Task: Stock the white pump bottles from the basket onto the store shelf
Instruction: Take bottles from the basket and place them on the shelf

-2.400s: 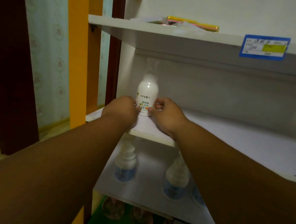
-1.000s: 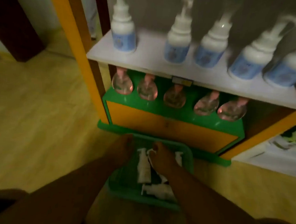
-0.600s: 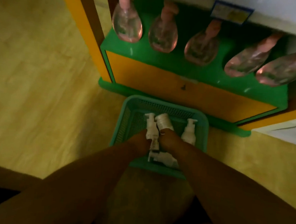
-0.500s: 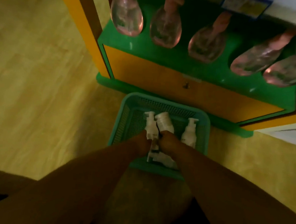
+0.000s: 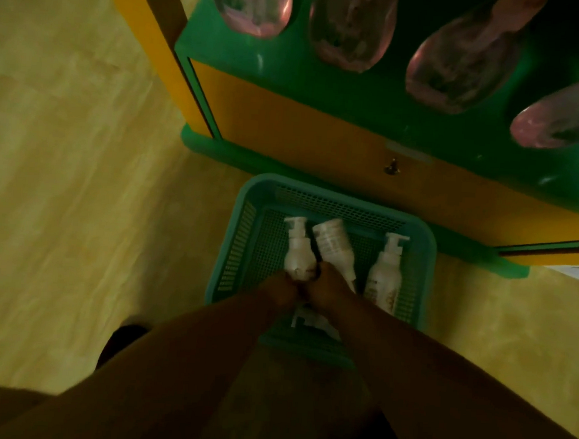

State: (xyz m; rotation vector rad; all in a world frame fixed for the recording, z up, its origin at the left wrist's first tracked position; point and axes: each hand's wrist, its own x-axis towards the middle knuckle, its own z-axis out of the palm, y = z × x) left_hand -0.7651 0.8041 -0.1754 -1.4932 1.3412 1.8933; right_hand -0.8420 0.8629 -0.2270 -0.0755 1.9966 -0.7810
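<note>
**White pump bottles: four counted in the basket**

White pump bottles lie in the teal basket on the floor, just before the green shelf base: we count three side by side and a fourth partly hidden under our wrists. Our left hand and right hand meet at the leftmost bottle; both seem closed on it, though we cannot tell the fingers' spread. Five pink bottles stand above the basket.

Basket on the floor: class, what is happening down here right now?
A person reaches both hands into the green basket by the shelf unit. The left hand and right hand meet at the base of one white pump bottle. At least three more bottles lie in the basket; none is lifted yet.
</note>
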